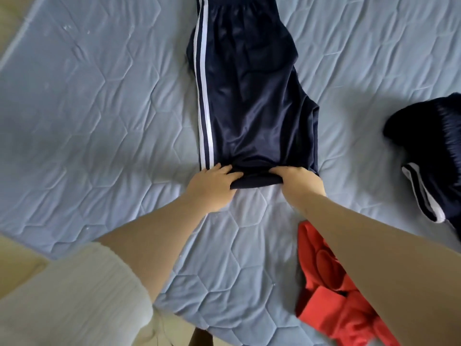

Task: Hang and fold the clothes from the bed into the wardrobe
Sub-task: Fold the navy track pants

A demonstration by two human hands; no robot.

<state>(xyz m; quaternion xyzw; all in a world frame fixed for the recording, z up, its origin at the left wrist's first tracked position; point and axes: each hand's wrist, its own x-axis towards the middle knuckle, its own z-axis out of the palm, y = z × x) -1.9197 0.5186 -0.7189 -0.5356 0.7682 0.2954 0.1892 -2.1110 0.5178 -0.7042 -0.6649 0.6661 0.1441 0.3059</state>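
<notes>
Pale blue quilted bedding (99,121), stitched in a hexagon pattern, is spread across nearly the whole view, and a beige strip (10,11) is seen beyond its edge at the upper left. A pair of navy trousers (249,96) is laid flat along the middle of the bed, with 2 white stripes (203,96) running down its left edge and the gathered waistband at the far end. A second dark navy garment (429,146) with white trim is heaped at the right edge, well apart from the trousers. A crumpled red garment (324,295) is partly covered by the right forearm at the lower right.

Both arms are stretched forward from the bottom of the view, the left one emerging from a white sleeve (74,295). The left hand (212,186) is set on the near left corner of the trousers, its fingers curled over the doubled cloth. The right hand (299,183) is clamped on the near right part of the same edge, knuckles up and fingertips tucked into the fabric. The near edge is bunched between the 2 hands.
</notes>
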